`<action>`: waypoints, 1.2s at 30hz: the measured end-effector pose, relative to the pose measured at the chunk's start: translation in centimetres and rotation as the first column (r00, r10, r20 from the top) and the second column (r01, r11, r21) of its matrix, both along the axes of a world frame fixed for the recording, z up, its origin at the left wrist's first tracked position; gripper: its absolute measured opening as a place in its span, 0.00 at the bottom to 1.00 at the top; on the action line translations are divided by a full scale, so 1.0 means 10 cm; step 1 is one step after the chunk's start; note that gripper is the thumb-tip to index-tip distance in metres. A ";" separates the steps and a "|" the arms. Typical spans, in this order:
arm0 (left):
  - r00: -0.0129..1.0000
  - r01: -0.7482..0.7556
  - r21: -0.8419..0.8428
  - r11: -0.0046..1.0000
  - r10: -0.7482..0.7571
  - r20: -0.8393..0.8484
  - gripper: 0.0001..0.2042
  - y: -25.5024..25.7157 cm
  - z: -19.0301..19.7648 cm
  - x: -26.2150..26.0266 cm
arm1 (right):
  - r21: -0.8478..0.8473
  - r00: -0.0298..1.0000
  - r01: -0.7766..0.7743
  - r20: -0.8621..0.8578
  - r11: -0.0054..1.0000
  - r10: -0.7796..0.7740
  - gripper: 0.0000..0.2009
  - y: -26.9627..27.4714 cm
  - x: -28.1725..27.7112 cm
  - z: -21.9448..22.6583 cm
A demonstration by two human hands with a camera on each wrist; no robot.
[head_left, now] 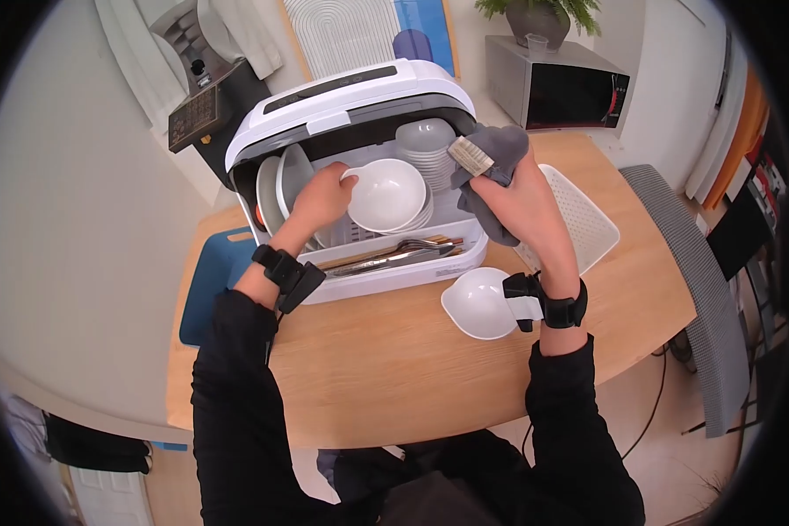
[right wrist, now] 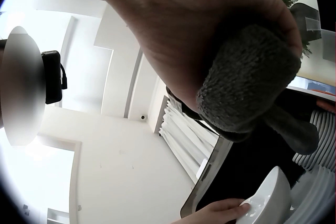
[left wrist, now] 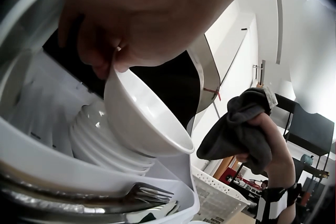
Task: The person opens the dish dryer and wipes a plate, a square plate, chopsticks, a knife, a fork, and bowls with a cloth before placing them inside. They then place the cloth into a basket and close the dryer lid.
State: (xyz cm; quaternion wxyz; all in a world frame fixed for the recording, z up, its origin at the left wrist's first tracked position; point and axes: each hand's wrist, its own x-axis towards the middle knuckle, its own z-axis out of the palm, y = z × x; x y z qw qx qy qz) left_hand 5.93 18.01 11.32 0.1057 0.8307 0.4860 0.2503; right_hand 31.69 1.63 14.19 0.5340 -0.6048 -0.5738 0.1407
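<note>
My left hand (head_left: 322, 198) pinches the rim of a white bowl (head_left: 384, 195) between thumb and fingers. In the left wrist view that bowl is tilted over a stack of white bowls (left wrist: 97, 137) inside a white dish box with a raised lid (head_left: 394, 81). The right hand (head_left: 532, 209) grips a bunched grey cloth (head_left: 502, 151) with a pale label, to the right of the bowl and close to the box's right side. Below the right wrist, another white bowl (head_left: 476, 303) with a handle-like tab sits on the table.
Plates (head_left: 271, 188) stand upright at the box's left; grey-white bowls (head_left: 425, 136) are stacked at its back right. Cutlery (head_left: 394, 256) lies in the front tray. A blue board (head_left: 203, 289) is left, a white perforated basket (head_left: 592, 215) right, a microwave (head_left: 552, 83) behind.
</note>
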 end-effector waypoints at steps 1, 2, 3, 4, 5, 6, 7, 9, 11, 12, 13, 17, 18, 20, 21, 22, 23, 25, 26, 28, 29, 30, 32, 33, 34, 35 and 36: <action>1.000 0.016 -0.023 1.000 -0.016 -0.009 0.17 0.11 -0.04 0.01 | -0.002 1.000 0.006 0.009 1.000 -0.006 0.34 0.00 0.00 0.01; 0.999 0.023 -0.051 0.998 -0.024 -0.027 0.17 0.14 -0.01 0.05 | -0.005 1.000 0.013 0.018 1.000 -0.013 0.33 0.00 0.00 0.01; 0.999 0.028 -0.079 0.996 -0.031 -0.044 0.17 0.16 0.01 0.08 | -0.009 0.999 0.018 0.028 1.000 -0.018 0.33 -0.01 -0.01 0.02; 0.997 0.032 -0.108 0.994 -0.039 -0.063 0.17 0.18 0.03 0.11 | -0.016 0.999 0.017 0.030 1.000 -0.017 0.32 -0.02 -0.02 0.03; 0.996 0.029 -0.102 0.994 -0.037 -0.086 0.17 0.24 0.00 0.12 | -0.024 0.999 0.016 0.032 1.000 -0.015 0.32 -0.04 -0.04 0.05; 0.994 0.025 -0.096 0.995 -0.035 -0.108 0.17 0.30 -0.04 0.14 | -0.032 0.999 0.014 0.035 0.999 -0.013 0.31 -0.05 -0.05 0.06; 0.991 0.021 -0.090 0.996 -0.033 -0.130 0.17 0.36 -0.08 0.15 | -0.034 0.999 0.017 0.042 0.999 -0.016 0.31 -0.06 -0.06 0.07; 0.989 0.025 -0.083 0.996 -0.037 -0.141 0.17 0.40 -0.13 0.18 | -0.040 0.998 0.023 0.055 0.999 -0.020 0.30 -0.07 -0.07 0.07; 0.988 0.050 -0.069 0.996 -0.060 -0.144 0.16 0.44 -0.16 0.20 | -0.036 0.998 0.019 0.059 0.999 -0.017 0.30 -0.06 -0.06 0.06; 0.986 0.072 -0.057 0.996 -0.080 -0.144 0.16 0.45 -0.16 0.20 | -0.033 0.998 0.017 0.062 0.999 -0.015 0.30 -0.06 -0.06 0.06; 0.984 0.095 -0.044 0.994 -0.101 -0.147 0.16 0.46 -0.16 0.20 | -0.064 0.999 0.017 0.049 0.998 -0.014 0.30 -0.07 -0.06 0.08; 0.960 0.173 -0.052 0.984 -0.180 -0.213 0.16 0.47 -0.16 0.22 | -0.127 0.999 0.019 0.028 0.992 -0.016 0.32 -0.11 -0.05 0.15; 0.956 0.187 -0.069 0.980 -0.198 -0.216 0.16 0.46 -0.16 0.23 | -0.127 0.999 0.021 0.031 0.992 -0.018 0.32 -0.11 -0.04 0.15; 0.953 0.178 -0.068 0.982 -0.189 -0.236 0.16 0.42 -0.14 0.25 | -0.068 0.998 0.024 0.056 0.997 -0.021 0.30 -0.10 -0.04 0.11; 0.953 0.156 -0.050 0.987 -0.163 -0.253 0.16 0.37 -0.13 0.27 | -0.037 0.997 0.025 0.068 0.999 -0.023 0.29 -0.10 -0.04 0.10; 0.953 0.133 -0.032 0.991 -0.137 -0.270 0.15 0.32 -0.11 0.29 | -0.038 0.998 0.019 0.068 0.999 -0.016 0.29 -0.10 -0.04 0.10; 0.959 0.088 -0.021 0.996 -0.090 -0.268 0.15 0.32 -0.12 0.30 | -0.040 0.998 0.012 0.069 0.999 -0.010 0.29 -0.10 -0.05 0.10; 0.965 -0.003 0.004 1.000 0.004 -0.261 0.14 0.31 -0.13 0.31 | -0.040 0.997 0.004 0.078 0.999 -0.001 0.30 -0.10 -0.05 0.10; 0.969 -0.023 0.064 0.998 0.038 -0.245 0.14 0.23 -0.11 0.33 | -0.039 0.996 0.001 0.085 0.999 0.003 0.31 -0.10 -0.05 0.09; 0.973 -0.064 0.181 0.981 0.102 -0.209 0.13 -0.09 -0.01 0.38 | -0.048 0.994 0.000 0.109 0.999 0.006 0.31 -0.10 -0.05 0.08; 0.979 0.008 0.209 0.978 0.035 -0.202 0.13 -0.34 0.08 0.41 | -0.057 0.992 -0.001 0.126 0.998 0.008 0.31 -0.10 -0.05 0.07; 0.980 0.077 0.238 0.968 -0.029 -0.198 0.12 -0.61 0.14 0.45 | -0.065 0.990 -0.004 0.142 0.998 0.014 0.31 -0.10 -0.05 0.07; 0.978 0.115 0.186 0.976 -0.078 -0.191 0.12 -1.07 0.10 0.52 | -0.053 0.982 -0.016 0.189 0.998 0.026 0.30 -0.09 -0.05 0.04; 0.967 0.129 0.093 0.987 -0.104 -0.232 0.14 -1.24 0.02 0.53 | -0.048 0.977 -0.024 0.213 0.999 0.034 0.30 -0.09 -0.06 0.04; 0.955 0.138 -0.001 0.990 -0.133 -0.266 0.16 -1.40 -0.06 0.56 | -0.072 0.972 -0.025 0.230 0.997 0.041 0.30 -0.08 -0.06 0.04; 0.939 0.128 -0.098 0.987 -0.153 -0.309 0.18 -1.53 -0.16 0.59 | -0.097 0.968 -0.025 0.248 0.995 0.049 0.30 -0.08 -0.07 0.04; 0.922 0.115 -0.192 0.975 -0.177 -0.345 0.20 -1.61 -0.26 0.61 | -0.121 0.962 -0.024 0.269 0.992 0.056 0.30 -0.09 -0.07 0.04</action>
